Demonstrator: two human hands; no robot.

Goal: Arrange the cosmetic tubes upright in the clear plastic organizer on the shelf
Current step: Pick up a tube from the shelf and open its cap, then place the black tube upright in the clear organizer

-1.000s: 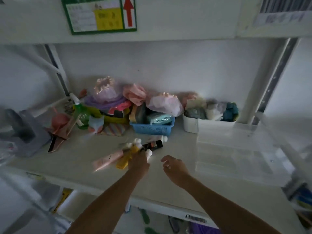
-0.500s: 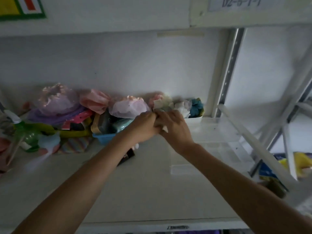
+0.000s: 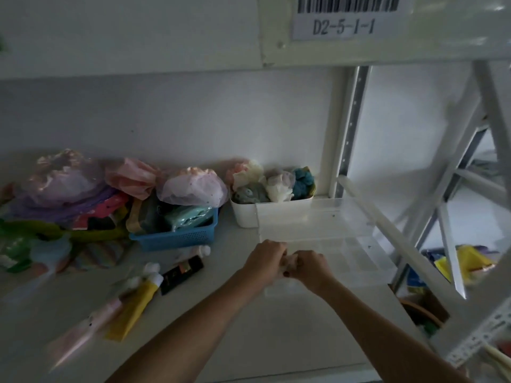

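The clear plastic organizer (image 3: pixel 356 230) stands at the right of the shelf with nothing visible in its compartments. My left hand (image 3: pixel 264 261) and my right hand (image 3: pixel 311 268) meet at its front left corner, both closed on a small pale tube (image 3: pixel 289 260) that they mostly hide. Left of my hands, several cosmetic tubes lie flat on the shelf: a pink tube (image 3: pixel 83 335), a yellow tube (image 3: pixel 132 308), a black tube (image 3: pixel 182 272) and a white tube (image 3: pixel 195 250).
Behind the tubes sit a blue basket (image 3: pixel 177 237) and a white bin (image 3: pixel 244 214), both stuffed with fabric and bags. Colourful clutter (image 3: pixel 55 205) fills the back left. A white upright (image 3: pixel 347 134) and a slanted bar (image 3: pixel 392 233) border the organizer's right side.
My left hand has set the bunch of tubes down on the shelf. Both hands came together and moved right to the organizer's front corner. The view has swung right.
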